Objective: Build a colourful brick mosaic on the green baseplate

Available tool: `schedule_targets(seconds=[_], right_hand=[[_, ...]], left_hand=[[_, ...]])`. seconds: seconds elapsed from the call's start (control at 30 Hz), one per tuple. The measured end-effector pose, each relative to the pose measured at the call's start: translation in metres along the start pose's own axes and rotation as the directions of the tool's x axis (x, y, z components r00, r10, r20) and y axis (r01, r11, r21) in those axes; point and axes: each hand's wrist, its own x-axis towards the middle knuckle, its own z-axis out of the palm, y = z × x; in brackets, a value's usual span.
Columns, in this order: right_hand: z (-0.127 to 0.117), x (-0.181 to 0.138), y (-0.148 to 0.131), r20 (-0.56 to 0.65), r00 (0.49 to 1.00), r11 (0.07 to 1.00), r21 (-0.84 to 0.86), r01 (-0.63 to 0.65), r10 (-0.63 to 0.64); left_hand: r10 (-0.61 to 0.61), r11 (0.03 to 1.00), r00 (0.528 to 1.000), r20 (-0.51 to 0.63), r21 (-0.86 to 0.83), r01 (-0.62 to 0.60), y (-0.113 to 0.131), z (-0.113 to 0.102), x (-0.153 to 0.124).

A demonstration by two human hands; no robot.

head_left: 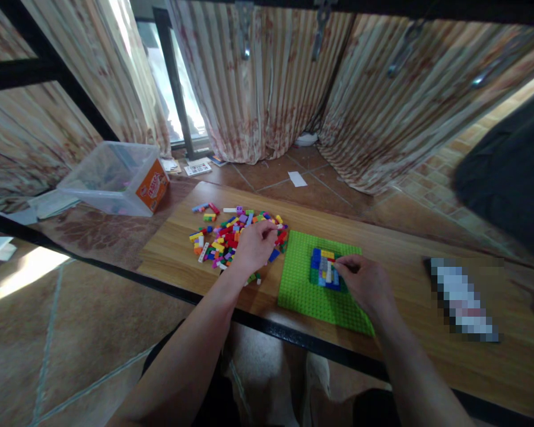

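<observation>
My left hand (257,242) is over the right side of a pile of loose toy building bricks (225,240) in many colours. Its thumb and fingers are pinched together, and a pale speck shows by the fingertips; I cannot tell whether it is held or lies in the pile. My right hand (365,280) reaches over a green studded baseplate (296,284). Its closed fingertips touch the upper right edge of a low block of bricks (324,270) in blue, yellow, grey, white and green, built on the plate. Anything between those fingertips is hidden.
The wooden table (409,284) has a black front edge (302,339). A blurred-out dark-framed object (465,299) lies on its right side. Beyond the left end stands a clear plastic box (115,184) with an orange label. Striped curtains (267,89) hang behind.
</observation>
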Motion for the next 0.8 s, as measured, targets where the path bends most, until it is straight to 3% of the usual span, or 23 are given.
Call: schedule_targets(seconds=[0.3, 0.47, 0.63, 0.73, 0.8], right_hand=[[-0.002, 0.0, -0.002, 0.025, 0.999, 0.999, 0.023, -0.042, 0.042], [-0.006, -0.005, -0.009, -0.068, 0.997, 0.994, 0.11, -0.018, 0.026], [0.008, -0.027, -0.043, -0.016, 0.98, 0.953, 0.227, 0.199, -0.2], [0.027, -0.045, -0.068, 0.109, 0.916, 0.905, 0.239, 0.353, -0.386], [0.041, -0.054, -0.082, 0.142, 0.896, 0.9, 0.189, 0.392, -0.42]], left_hand=[[0.005, 0.999, 1.0, -0.021, -0.04, -0.006, -0.006, 0.001, -0.001], [-0.019, 0.995, 0.995, -0.102, -0.101, 0.009, -0.011, -0.01, 0.005], [-0.006, 0.993, 0.987, -0.159, -0.115, -0.013, -0.012, -0.017, 0.008], [-0.008, 0.993, 0.989, -0.15, -0.118, -0.01, -0.01, -0.016, 0.007], [-0.009, 0.993, 0.99, -0.141, -0.117, -0.007, -0.008, -0.014, 0.006]])
